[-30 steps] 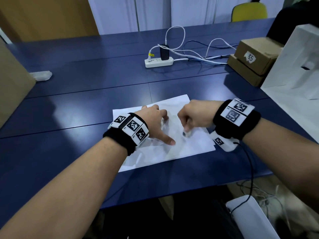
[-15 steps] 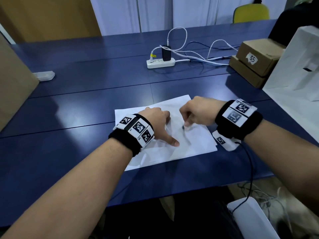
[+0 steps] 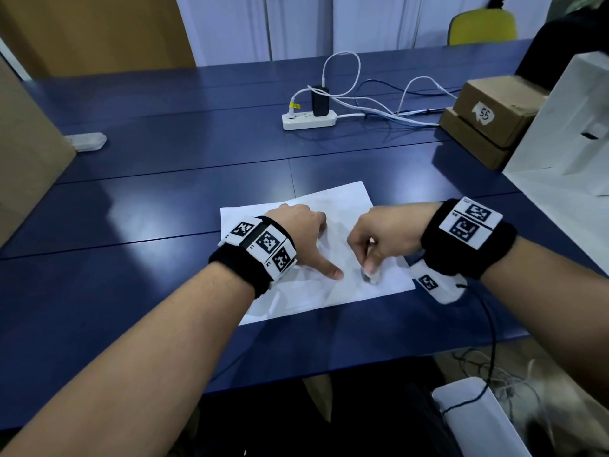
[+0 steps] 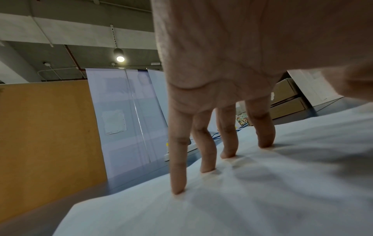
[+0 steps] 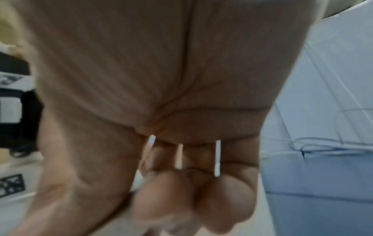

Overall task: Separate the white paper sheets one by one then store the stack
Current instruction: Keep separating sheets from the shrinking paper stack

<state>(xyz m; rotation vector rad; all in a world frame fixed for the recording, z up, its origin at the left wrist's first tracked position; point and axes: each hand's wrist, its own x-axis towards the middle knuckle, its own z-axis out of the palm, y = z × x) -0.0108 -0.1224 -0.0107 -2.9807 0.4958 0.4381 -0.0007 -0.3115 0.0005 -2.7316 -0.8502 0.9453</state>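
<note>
The white paper sheets (image 3: 342,199) lie flat on the blue table (image 3: 164,199), slightly wrinkled in the middle. My left hand (image 3: 306,232) rests on their left half. Its straight fingertips (image 4: 177,190) press down on the paper (image 4: 262,199), and the thumb points toward the right hand. My right hand (image 3: 379,239) hovers over the right half with its fingers curled, and the thumb and forefinger pinch a small raised fold of the top sheet. In the right wrist view the right hand (image 5: 161,111) is blurred and its fingers are folded to the palm.
A power strip (image 3: 309,120) with white cables lies behind the paper. Stacked cardboard boxes (image 3: 494,110) and a white paper bag (image 3: 573,127) stand at the right. A large brown board (image 3: 26,159) is at the left, and the table's front edge runs just below the paper.
The right hand's pinch has moved toward me and a little to the right across the sheet. The left hand stays pressed on the paper.
</note>
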